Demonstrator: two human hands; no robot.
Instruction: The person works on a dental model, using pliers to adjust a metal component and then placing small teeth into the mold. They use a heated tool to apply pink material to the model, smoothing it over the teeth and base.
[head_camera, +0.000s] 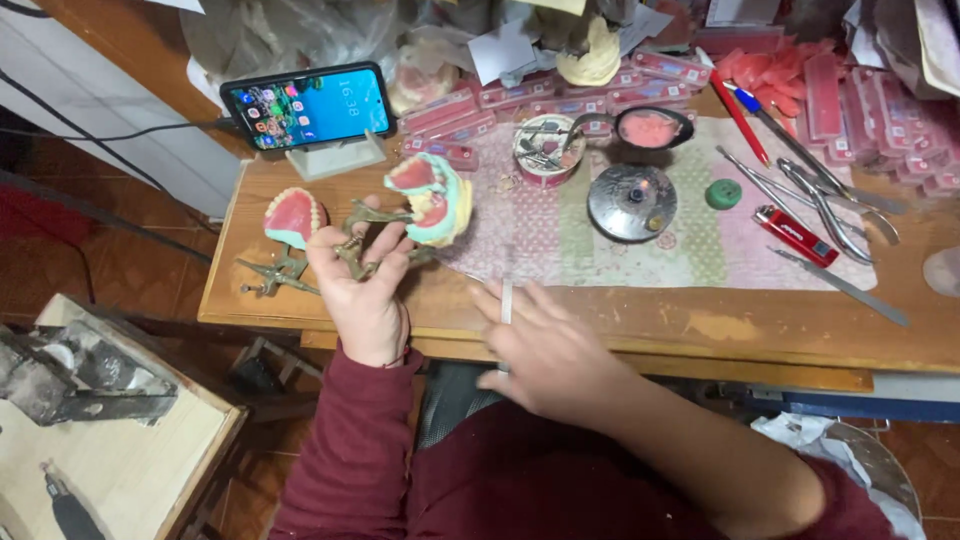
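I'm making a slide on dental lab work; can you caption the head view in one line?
Left hand holds a metal articulator carrying a pink-and-green denture model; right hand grips a thin tool.

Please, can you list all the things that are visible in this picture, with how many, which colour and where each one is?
phone: 1, black with lit blue screen, on a pale stand at the table's back left
dental model on hinged metal frame: 1, pink and pale green, held above the table
second dental model: 1, pink and pale green, left table edge
round metal dish: 1, grey, on the patterned cloth
lighter: 1, red, right of the dish
small round cap: 1, green, on the cloth
left hand: holds the metal frame
right hand: blurred, holds a thin pale strip at the table's front edge
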